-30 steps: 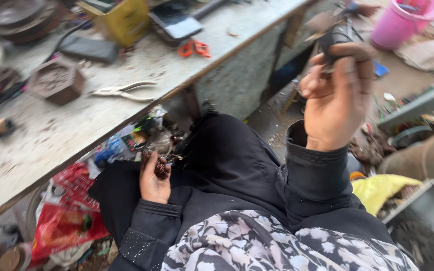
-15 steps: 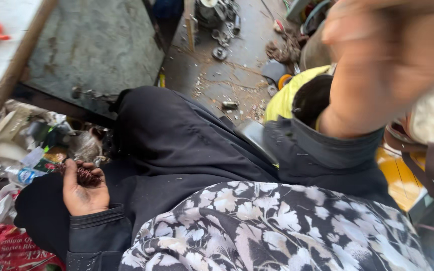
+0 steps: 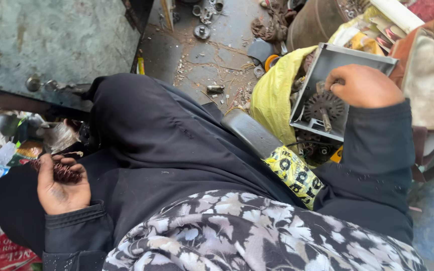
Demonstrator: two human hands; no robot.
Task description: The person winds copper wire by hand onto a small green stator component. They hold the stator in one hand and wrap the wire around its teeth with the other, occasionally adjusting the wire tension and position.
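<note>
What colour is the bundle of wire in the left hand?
Reddish copper-brown; the wire bundle lies in the left hand, seen in the head view.

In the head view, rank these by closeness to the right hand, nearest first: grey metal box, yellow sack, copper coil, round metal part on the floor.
From the right hand:
1. Grey metal box, under it.
2. Yellow sack, just left.
3. Round metal part, top centre.
4. Copper coil, far left, in the left hand.

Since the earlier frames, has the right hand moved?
Yes. The right hand has dropped from raised in the air into the grey metal tray beside the yellow sack.
</note>
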